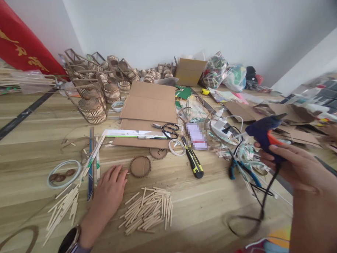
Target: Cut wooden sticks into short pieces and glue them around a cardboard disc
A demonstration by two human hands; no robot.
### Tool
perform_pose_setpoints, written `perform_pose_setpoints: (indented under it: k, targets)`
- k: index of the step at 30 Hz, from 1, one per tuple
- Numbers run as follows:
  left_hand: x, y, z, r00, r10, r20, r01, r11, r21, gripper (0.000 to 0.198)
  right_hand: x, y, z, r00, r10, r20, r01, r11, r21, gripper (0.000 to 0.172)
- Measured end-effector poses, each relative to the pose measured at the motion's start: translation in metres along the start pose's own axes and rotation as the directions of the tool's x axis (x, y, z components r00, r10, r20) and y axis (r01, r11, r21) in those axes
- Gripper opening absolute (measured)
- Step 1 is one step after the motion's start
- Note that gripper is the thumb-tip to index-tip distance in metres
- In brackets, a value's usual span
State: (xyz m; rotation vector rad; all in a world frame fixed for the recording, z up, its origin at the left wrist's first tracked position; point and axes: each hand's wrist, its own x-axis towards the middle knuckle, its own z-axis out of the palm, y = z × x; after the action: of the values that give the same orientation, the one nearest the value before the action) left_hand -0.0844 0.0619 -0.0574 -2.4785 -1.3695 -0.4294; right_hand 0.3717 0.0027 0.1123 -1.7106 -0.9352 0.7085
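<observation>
My left hand rests on the wooden table, fingers loosely spread, its fingertips beside a small round cardboard disc with a dark rim. At the right, my right hand is wrapped round a dark blue and orange glue gun, held above the table with its nozzle pointing right and its black cord hanging down. In front of my left hand's right side lies a pile of short wooden sticks. A yellow and black cutter and black-handled scissors lie near the middle.
Blue-handled pliers lie below the glue gun. Cardboard sheets cover the middle back, with small wooden buckets at the back left. White rings, a phone and a power strip are around. Another person's hand shows far right.
</observation>
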Motion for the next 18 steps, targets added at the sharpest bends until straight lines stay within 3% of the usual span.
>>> perform_pose_setpoints:
  k: [8,12,15,18]
  targets:
    - [-0.001,-0.001,0.001,1.0,0.012,-0.01,-0.012,1.0,0.008,0.029,-0.012,-0.008,0.032,0.993,-0.098,-0.071,0.099,0.995,0.005,0.041]
    - [0.0,0.0,-0.002,0.999,-0.005,0.033,0.005,1.0,0.011,0.028,-0.024,-0.008,0.048,0.991,-0.13,-0.033,0.129,0.991,-0.044,0.041]
    - [0.001,0.003,-0.005,0.997,-0.027,0.069,0.027,1.0,0.004,0.027,-0.037,-0.01,0.054,0.989,-0.043,0.143,0.051,0.997,-0.056,0.034]
    - [0.001,0.005,-0.008,0.994,-0.051,0.097,0.051,0.999,-0.002,0.028,-0.054,-0.011,0.054,0.916,0.013,0.4,0.007,0.999,-0.048,0.04]
